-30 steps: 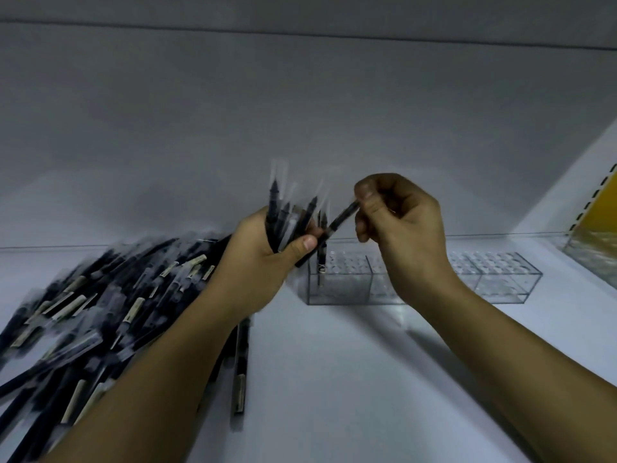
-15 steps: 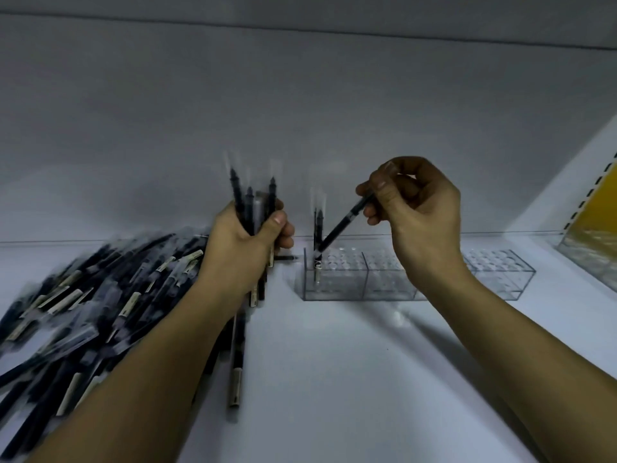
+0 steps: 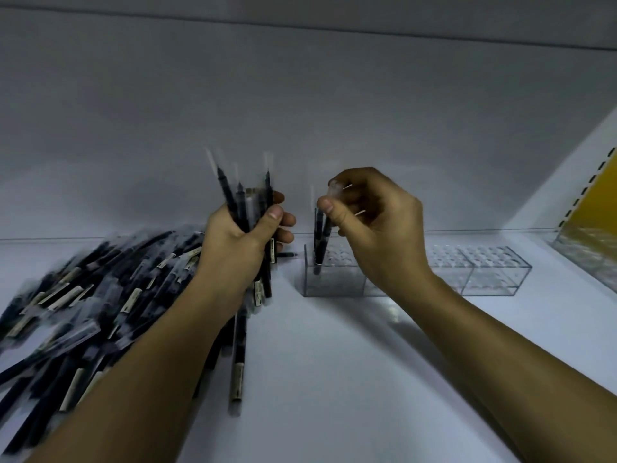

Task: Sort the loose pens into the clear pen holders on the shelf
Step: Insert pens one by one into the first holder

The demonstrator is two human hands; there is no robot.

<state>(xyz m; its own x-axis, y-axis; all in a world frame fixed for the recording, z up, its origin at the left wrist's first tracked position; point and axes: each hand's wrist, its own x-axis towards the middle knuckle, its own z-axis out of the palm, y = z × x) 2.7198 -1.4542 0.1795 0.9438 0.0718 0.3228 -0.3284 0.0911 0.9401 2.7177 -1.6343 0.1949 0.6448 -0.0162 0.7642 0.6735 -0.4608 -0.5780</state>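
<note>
Gripping spare pens (image 3: pixel 245 208) upright in the left hand (image 3: pixel 238 252) for feeding; pinching one pen (image 3: pixel 324 243) by its top with the fingers (image 3: pixel 337 188) of the right hand (image 3: pixel 377 228), seemingly seating it at the nine-o'clock end of the pen holder (image 3: pixel 337 283); leaving the loose pile (image 3: pixel 100 295) at eight o'clock.

Blk pens (image 3: pixel 320 242) upright, clr holder (image 3: pixel 337 284)

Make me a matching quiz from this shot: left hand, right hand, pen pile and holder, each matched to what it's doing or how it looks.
1 left hand
2 right hand
3 pen pile
4 holder

A clear, mostly unfilled
B pinches one pen
C grips a bundle
D lies loose at far left

Pairs: 1-C, 2-B, 3-D, 4-A
</note>
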